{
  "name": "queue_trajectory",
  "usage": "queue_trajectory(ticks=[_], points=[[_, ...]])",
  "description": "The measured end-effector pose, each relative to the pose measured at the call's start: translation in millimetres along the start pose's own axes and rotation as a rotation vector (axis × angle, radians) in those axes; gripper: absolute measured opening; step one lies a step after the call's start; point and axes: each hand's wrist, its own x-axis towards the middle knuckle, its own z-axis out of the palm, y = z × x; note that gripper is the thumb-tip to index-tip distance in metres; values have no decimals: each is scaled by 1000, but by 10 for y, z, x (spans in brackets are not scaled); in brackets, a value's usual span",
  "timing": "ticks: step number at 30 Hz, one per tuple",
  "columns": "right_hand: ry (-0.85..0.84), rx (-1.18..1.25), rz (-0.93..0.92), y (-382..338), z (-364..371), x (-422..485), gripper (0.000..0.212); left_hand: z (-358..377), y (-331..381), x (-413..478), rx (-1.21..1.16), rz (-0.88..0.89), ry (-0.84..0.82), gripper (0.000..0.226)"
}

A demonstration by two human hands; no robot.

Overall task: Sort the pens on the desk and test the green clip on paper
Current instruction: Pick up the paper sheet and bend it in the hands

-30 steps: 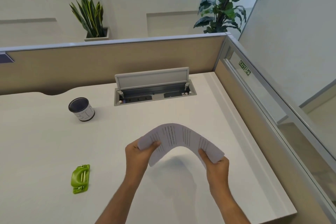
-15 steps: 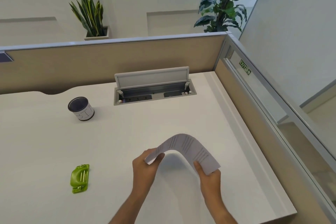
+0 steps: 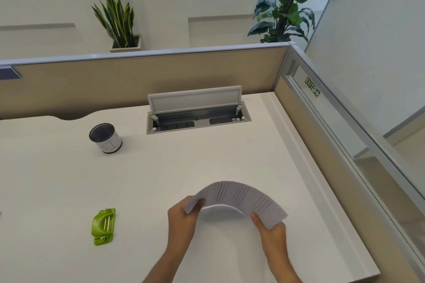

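Note:
A printed sheet of paper (image 3: pixel 236 195) is bowed upward into an arch just above the white desk (image 3: pixel 161 179). My left hand (image 3: pixel 181 220) pinches its left end and my right hand (image 3: pixel 271 234) pinches its right end. The green clip (image 3: pixel 103 226) lies flat on the desk to the left of my left hand, well apart from it. A dark pen cup with a white label (image 3: pixel 105 138) stands at the back left. No pens are visible.
An open cable box with a raised grey lid (image 3: pixel 195 110) is set into the desk behind the paper. Beige partition walls (image 3: pixel 138 80) close off the back and right sides. Two potted plants stand beyond the partition.
Both hands have lowered the paper toward the desk and nearer to me, and its arch has tightened and tipped flatter. The green clip and the cup have not moved.

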Motion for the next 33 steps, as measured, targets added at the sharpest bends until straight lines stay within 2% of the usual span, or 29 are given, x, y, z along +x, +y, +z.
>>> queue_trajectory(ticks=[2,3,6,9,12,15,17,19,20,22,24,27,33], points=[[-3,16,-113,-225,-115,16,29,-122,145,49,103,188,1,9],[-21,-23,-213,-360,-194,14,35,-196,241,87,182,312,3,18],[-7,-347,-538,-775,-392,5,56,-407,562,199,451,636,25,39],[-77,-669,-784,-1146,-392,-15,67,-498,907,249,699,876,17,44],[-293,-770,-756,-1350,-168,-64,63,-446,1209,208,799,1018,-48,36],[-416,-640,-693,-1355,7,-33,42,-398,1404,141,816,1081,-122,33],[-420,-524,-652,-1354,62,-53,43,-448,1465,144,732,1036,-108,26],[-390,-394,-582,-1340,53,-86,39,-552,1492,185,538,869,-61,23],[-368,-314,-520,-1334,45,-103,30,-608,1484,213,405,749,-57,27],[-351,-125,-385,-1304,34,-120,11,-668,1427,279,121,483,-125,38],[-373,14,-298,-1280,62,-137,16,-633,1345,311,-51,313,-261,43],[-356,68,-298,-1273,147,-176,19,-473,1180,292,-112,254,-413,29],[-205,75,-361,-1253,309,-242,21,-170,1145,156,-239,258,-201,5]])
